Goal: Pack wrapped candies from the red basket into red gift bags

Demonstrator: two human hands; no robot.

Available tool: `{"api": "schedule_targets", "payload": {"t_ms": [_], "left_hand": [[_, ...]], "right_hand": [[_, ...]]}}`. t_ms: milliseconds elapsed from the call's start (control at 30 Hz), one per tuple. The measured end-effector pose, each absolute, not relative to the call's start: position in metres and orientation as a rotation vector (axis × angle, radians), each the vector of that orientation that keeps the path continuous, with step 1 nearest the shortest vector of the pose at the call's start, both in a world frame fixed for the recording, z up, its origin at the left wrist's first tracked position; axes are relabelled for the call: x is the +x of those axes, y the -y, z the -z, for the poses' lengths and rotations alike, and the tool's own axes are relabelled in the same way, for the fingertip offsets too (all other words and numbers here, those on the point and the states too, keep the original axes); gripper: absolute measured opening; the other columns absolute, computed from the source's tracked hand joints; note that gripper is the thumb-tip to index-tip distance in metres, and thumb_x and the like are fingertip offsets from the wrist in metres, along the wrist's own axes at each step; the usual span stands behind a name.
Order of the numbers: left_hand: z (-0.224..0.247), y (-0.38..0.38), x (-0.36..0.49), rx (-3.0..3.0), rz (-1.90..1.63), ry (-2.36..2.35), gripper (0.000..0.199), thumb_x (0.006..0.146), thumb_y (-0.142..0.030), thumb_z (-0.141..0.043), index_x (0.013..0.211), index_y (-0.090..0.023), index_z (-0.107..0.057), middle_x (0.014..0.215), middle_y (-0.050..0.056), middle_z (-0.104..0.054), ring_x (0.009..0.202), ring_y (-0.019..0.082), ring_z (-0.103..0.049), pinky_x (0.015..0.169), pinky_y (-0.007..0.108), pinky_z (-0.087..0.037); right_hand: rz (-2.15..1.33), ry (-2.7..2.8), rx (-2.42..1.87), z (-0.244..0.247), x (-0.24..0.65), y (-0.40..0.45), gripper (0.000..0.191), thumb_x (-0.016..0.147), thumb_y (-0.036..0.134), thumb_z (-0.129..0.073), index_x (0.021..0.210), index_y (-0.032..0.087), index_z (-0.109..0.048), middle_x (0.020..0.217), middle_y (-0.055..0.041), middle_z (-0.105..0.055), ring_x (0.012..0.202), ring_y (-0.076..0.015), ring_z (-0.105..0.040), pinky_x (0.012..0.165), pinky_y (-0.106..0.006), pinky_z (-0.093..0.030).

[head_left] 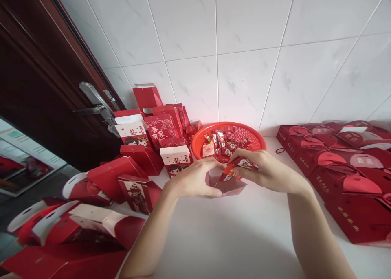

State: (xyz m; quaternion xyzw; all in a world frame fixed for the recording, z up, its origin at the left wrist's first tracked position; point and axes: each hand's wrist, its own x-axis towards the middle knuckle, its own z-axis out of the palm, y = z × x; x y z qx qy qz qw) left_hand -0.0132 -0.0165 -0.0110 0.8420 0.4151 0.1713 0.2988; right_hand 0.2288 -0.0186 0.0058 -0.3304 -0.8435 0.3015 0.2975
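In the middle of the white table stands a small open-topped paper box (230, 187), its pale inside facing up. My left hand (195, 175) grips the box by its left side, thumb in front and fingers behind. Above the box's opening, my right hand (259, 169) pinches a red printed packet (229, 171) between thumb and fingers. Some of the packet is covered by the fingers. Just behind both hands sits an orange-red plastic basket (244, 129) with several wrapped sweets (220, 139) in it.
To the left, several red open gift boxes (160, 128) crowd the table, some with cartoon figures. Closed dark-red boxes (330, 181) with flap tops stand in rows on the right. A tiled wall (244, 59) rises behind; a brown door (61, 67) with a metal handle (94, 104) stands at left.
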Motion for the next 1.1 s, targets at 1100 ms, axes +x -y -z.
{"api": "schedule_targets", "payload": {"t_ms": [1100], "left_hand": [[0.021,-0.001,-0.022,2.172,-0.463,-1.071,0.058,0.066,-0.033,-0.089,0.12,-0.025,-0.069,0.124,0.004,-0.071,0.114,0.029,-0.066,0.094,0.036,-0.051]], "right_hand": [[-1.184,2.075,-0.733,0.005,0.213,0.004,0.01,0.097,0.029,-0.056,0.1,0.02,-0.059,0.092,-0.002,-0.068,0.077,-0.0156,-0.062,0.068,-0.027,-0.049]]}}
